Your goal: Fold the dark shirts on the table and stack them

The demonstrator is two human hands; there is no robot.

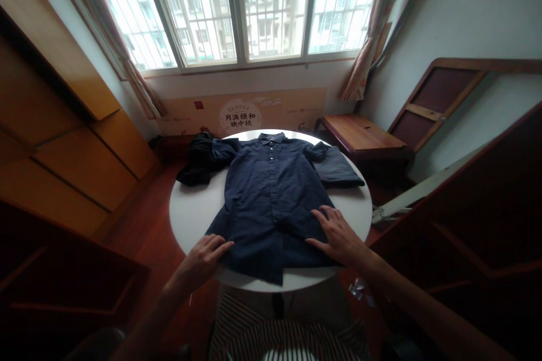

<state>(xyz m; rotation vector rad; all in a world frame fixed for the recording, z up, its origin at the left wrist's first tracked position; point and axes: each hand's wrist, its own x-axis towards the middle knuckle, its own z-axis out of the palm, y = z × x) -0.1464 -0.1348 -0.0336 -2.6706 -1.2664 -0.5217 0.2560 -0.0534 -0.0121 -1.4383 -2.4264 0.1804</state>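
Observation:
A dark navy short-sleeved button-up shirt lies spread front side up on a round white table, its collar away from me and its hem towards me. My left hand rests on the shirt's lower left edge, fingers stretched out over the cloth. On the lower right part, my right hand touches the fabric with thumb and fingers spread apart. Beneath the shirt's right sleeve is a folded grey-blue cloth item. A black bunched garment sits by the left sleeve.
Past the table, a printed cardboard panel stands under the barred window. A low wooden stool or side table is at the back right. Wooden cabinets line the left side. Small shiny scraps lie on the red-brown floor.

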